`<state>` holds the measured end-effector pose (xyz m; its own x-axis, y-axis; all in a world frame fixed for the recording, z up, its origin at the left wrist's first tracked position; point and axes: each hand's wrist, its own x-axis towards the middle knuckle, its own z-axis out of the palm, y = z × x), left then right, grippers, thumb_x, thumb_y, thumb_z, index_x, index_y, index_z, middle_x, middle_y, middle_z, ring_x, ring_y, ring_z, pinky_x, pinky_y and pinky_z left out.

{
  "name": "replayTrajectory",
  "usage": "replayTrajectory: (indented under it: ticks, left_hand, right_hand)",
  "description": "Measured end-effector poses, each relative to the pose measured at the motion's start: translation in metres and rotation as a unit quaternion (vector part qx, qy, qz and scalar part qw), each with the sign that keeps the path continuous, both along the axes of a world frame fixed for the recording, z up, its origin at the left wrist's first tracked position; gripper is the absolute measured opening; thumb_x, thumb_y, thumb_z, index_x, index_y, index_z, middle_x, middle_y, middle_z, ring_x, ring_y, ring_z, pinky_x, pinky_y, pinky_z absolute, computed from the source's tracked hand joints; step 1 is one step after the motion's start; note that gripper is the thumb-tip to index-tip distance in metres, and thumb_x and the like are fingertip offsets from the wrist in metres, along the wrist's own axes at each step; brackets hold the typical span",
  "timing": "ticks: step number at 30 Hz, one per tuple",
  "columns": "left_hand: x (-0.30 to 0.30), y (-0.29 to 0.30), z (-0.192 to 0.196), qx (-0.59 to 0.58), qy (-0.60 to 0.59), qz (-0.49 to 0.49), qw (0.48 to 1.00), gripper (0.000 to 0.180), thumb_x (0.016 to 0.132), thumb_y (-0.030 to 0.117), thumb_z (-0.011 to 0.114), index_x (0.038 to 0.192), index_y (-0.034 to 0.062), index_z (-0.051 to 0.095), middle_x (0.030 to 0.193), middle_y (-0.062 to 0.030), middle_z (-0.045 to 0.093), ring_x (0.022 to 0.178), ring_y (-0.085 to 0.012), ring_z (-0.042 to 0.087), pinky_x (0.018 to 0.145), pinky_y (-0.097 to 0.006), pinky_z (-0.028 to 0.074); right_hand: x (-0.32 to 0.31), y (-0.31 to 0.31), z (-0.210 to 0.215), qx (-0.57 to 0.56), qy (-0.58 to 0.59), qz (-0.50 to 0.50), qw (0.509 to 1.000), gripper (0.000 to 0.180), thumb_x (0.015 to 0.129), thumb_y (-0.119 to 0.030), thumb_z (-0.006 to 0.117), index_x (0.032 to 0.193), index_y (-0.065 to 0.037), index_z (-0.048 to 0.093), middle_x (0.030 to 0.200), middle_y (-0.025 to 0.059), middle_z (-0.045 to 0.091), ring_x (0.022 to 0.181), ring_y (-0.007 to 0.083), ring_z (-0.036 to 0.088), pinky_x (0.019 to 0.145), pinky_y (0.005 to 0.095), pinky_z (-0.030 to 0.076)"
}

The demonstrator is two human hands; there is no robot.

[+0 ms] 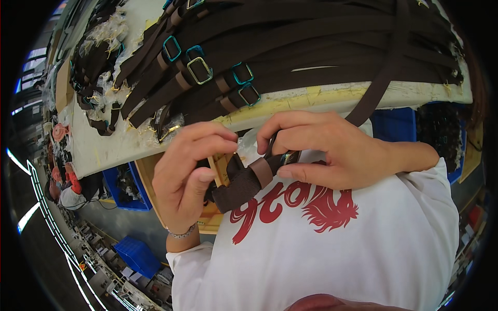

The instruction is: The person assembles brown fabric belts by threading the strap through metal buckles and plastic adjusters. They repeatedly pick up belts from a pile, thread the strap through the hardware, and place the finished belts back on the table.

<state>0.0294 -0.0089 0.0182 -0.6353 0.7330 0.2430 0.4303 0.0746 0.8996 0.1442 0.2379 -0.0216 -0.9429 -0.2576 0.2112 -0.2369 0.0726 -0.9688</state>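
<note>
A dark brown webbing belt hangs folded in front of my chest, with a lighter brown keeper loop around it. My right hand is closed on this belt, thumb and fingers pinching it at a metal buckle that is mostly covered. On the other side, my left hand is beside the folded end, its thumb and curved fingers apart and nothing visible between them. Whether its palm touches the belt, I cannot tell. A long strap runs from behind my right hand up onto the table.
Many brown belts with rectangular metal buckles are piled on the pale table. Clear plastic wrapping lies at its left. Blue bins stand under the table, another blue crate on the floor. A person is at far left.
</note>
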Motion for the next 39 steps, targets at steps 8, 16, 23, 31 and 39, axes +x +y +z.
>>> replayTrajectory:
  ticks: [8, 16, 23, 31, 39]
  left_hand:
    - [0.013, 0.000, -0.023, -0.016, -0.182, 0.015, 0.983, 0.022, 0.093, 0.001, 0.072, 0.076, -0.0093, 0.061, 0.067, -0.0098, 0.061, 0.062, -0.0163, 0.057, 0.060, -0.032, 0.046]
    - [-0.011, -0.053, -0.053, -0.151, -0.173, -0.019, 0.973, 0.024, 0.092, 0.014, 0.076, 0.081, -0.0064, 0.070, 0.075, -0.0104, 0.068, 0.066, -0.0216, 0.062, 0.064, -0.033, 0.049]
    - [-0.009, -0.012, -0.040, -0.123, -0.097, -0.198, 0.968, 0.040, 0.082, 0.028, 0.090, 0.108, 0.0010, 0.074, 0.100, -0.0084, 0.075, 0.087, -0.0261, 0.070, 0.079, -0.037, 0.052]
    - [-0.026, -0.017, -0.061, -0.069, -0.273, -0.183, 0.942, 0.037, 0.084, 0.017, 0.090, 0.113, -0.0016, 0.077, 0.110, -0.0112, 0.077, 0.090, -0.0230, 0.069, 0.084, -0.035, 0.053]
    - [-0.013, 0.019, 0.003, -0.166, 0.140, -0.224, 0.950, 0.079, 0.073, 0.050, 0.090, 0.126, -0.0051, 0.068, 0.116, -0.0199, 0.074, 0.106, -0.0354, 0.072, 0.098, -0.047, 0.057]
  right_hand:
    - [-0.004, 0.001, 0.003, -0.067, -0.108, 0.064, 0.990, 0.016, 0.096, -0.006, 0.076, 0.097, 0.002, 0.063, 0.135, 0.0181, 0.062, 0.119, 0.0303, 0.064, 0.099, 0.0399, 0.052]
    - [-0.005, 0.028, -0.009, -0.146, -0.090, 0.197, 0.965, 0.018, 0.096, -0.004, 0.078, 0.083, 0.001, 0.068, 0.146, 0.0272, 0.052, 0.118, 0.0336, 0.066, 0.101, 0.0410, 0.055]
    - [-0.005, 0.013, -0.005, -0.054, -0.089, 0.180, 0.978, 0.019, 0.092, -0.005, 0.083, 0.101, 0.000, 0.068, 0.143, 0.0230, 0.054, 0.109, 0.0313, 0.067, 0.097, 0.0410, 0.058]
    - [-0.013, 0.020, 0.002, 0.033, -0.225, 0.144, 0.963, 0.034, 0.100, -0.031, 0.080, 0.119, -0.005, 0.070, 0.101, 0.0057, 0.071, 0.087, 0.0157, 0.068, 0.075, 0.0318, 0.055]
    - [-0.024, 0.009, 0.022, -0.059, -0.415, 0.143, 0.896, 0.035, 0.107, -0.031, 0.072, 0.096, 0.001, 0.076, 0.076, 0.0031, 0.069, 0.065, 0.0074, 0.062, 0.058, 0.0254, 0.050]
